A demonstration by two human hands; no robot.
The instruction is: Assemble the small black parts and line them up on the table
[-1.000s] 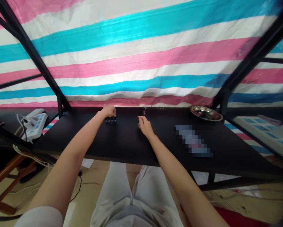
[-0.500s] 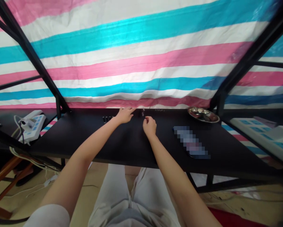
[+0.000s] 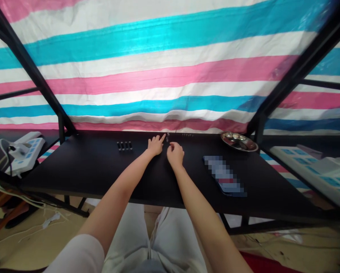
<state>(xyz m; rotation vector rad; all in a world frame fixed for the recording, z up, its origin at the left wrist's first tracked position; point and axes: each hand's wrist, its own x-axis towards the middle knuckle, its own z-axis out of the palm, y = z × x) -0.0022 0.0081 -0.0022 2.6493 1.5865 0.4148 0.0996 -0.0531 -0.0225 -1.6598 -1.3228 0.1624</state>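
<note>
My left hand (image 3: 155, 145) rests low over the black tabletop with its fingers spread. Its index finger reaches to a small cluster of shiny pieces (image 3: 167, 137), too small to name. Close on the right, my right hand (image 3: 175, 154) is loosely curled beside the same cluster, a gap showing between thumb and fingers. I see nothing held in either hand. To the left stands a row of several short dark cylinders (image 3: 125, 146) with silvery ends. Behind my right hand lies a line of tiny pieces (image 3: 187, 135).
A round metal dish (image 3: 239, 141) sits at the back right of the table (image 3: 87, 170). Nearer me lies a blurred-out flat blue object (image 3: 225, 176). White power strips flank the table, the left one (image 3: 25, 155) with cables. A striped sheet (image 3: 158, 68) hangs behind.
My left hand has drawn away from the dark cylinders, to the right, and they are all uncovered now. Its index finger is at the small cluster. The camera view has shifted slightly.
</note>
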